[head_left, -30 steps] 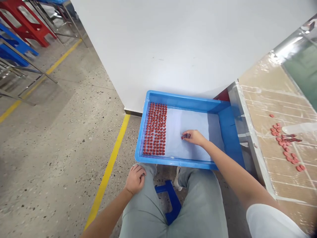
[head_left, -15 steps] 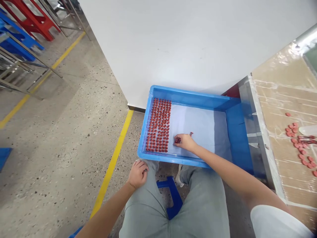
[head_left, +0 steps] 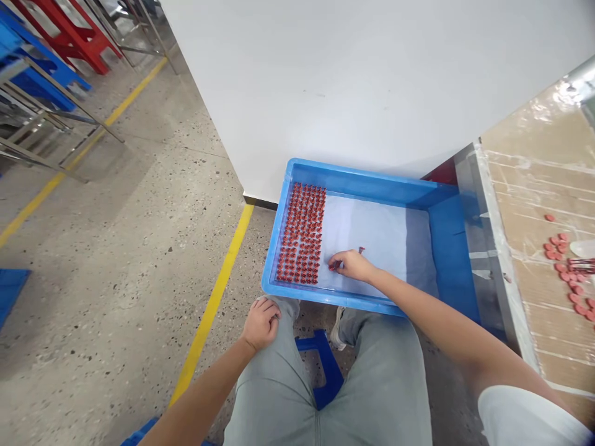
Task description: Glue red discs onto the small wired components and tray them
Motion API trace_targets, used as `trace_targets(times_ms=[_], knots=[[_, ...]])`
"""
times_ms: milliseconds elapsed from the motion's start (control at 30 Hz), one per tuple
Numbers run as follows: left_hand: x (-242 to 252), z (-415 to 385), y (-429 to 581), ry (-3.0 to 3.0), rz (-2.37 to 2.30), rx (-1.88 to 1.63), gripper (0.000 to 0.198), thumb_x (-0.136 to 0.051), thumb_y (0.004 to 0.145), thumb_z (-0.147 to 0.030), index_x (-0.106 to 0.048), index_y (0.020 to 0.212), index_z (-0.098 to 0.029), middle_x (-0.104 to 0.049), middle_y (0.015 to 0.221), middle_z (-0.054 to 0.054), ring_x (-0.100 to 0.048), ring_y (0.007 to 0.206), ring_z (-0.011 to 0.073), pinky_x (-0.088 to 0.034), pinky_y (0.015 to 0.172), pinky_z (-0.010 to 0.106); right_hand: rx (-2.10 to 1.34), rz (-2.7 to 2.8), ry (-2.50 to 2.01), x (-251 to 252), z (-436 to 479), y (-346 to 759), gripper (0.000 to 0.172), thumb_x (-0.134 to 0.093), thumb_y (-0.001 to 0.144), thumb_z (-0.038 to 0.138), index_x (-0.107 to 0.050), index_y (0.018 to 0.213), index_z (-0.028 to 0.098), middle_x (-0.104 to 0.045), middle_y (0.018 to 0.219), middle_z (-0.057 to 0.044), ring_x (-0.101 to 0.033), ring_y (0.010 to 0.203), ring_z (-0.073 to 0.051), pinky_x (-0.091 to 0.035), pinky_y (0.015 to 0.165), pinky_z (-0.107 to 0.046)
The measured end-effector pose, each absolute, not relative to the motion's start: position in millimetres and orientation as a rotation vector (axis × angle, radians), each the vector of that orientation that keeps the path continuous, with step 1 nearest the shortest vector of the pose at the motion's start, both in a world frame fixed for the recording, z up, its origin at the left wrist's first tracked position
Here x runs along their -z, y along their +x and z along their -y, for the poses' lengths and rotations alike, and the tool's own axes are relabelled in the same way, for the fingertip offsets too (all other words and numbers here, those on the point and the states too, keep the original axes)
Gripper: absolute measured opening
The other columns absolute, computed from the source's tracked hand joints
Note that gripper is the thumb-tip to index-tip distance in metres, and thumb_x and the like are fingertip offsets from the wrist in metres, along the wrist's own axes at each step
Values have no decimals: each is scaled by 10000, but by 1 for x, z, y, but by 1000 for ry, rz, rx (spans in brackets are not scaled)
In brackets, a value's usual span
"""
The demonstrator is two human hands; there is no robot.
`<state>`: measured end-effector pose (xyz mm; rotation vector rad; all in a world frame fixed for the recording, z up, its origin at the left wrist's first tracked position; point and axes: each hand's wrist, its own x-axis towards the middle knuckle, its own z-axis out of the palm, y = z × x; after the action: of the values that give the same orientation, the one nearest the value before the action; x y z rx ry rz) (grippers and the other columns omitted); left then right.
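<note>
My right hand (head_left: 352, 264) is inside the blue plastic bin (head_left: 357, 170), low over its white liner (head_left: 372, 217). Thumb and fingers pinch a small red part (head_left: 333, 266), mostly hidden by the fingertips. Left of it stand close rows of small dark red parts (head_left: 302, 232), pointed at the top. Another thin red piece (head_left: 361, 249) shows just behind the hand, partly covered by it. My left hand (head_left: 261, 323) rests on my left knee with loosely bent fingers, holding nothing.
To the right, a cardboard-covered table (head_left: 534, 186) carries loose red discs (head_left: 555, 238) and thin dark red pieces (head_left: 579, 266). A white panel (head_left: 325, 80) stands beyond the bin. Steel-legged stools (head_left: 60, 118) and a red stool (head_left: 86, 43) stand back left.
The red part in my right hand sits lower and shows less between the fingertips. The whole view has shifted slightly; my left hand stays on the knee.
</note>
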<state>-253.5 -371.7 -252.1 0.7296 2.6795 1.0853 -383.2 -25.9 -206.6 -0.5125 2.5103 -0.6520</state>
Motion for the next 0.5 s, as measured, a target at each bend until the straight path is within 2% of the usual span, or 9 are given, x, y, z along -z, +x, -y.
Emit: trace_targets(times_ms=[133, 233, 500], knots=[[251, 371, -254, 732, -2675, -1084, 203, -475, 699, -57, -594, 757, -211, -641, 840, 68, -556, 848, 236, -432, 785, 409, 606, -2507, -537, 210, 31, -383, 174, -670, 779, 200, -734, 938, 229, -754, 870, -2, -700, 780, -153, -494, 729, -224], [251, 371, -254, 729, -2670, -1081, 200, -475, 702, -57, -592, 757, -209, -642, 844, 68, -554, 854, 235, -431, 789, 407, 552, -2490, -565, 210, 34, -380, 192, -700, 772, 272, -729, 961, 250, -757, 856, 9, -696, 754, -150, -467, 657, -209], [250, 371, -255, 735, -2668, -1075, 199, -470, 699, -60, -593, 754, -206, -643, 841, 70, -552, 850, 234, -424, 785, 403, 411, -2470, -636, 207, 41, -378, 218, -686, 774, 282, -745, 983, 297, -761, 865, 17, -694, 772, -168, -433, 637, -226]])
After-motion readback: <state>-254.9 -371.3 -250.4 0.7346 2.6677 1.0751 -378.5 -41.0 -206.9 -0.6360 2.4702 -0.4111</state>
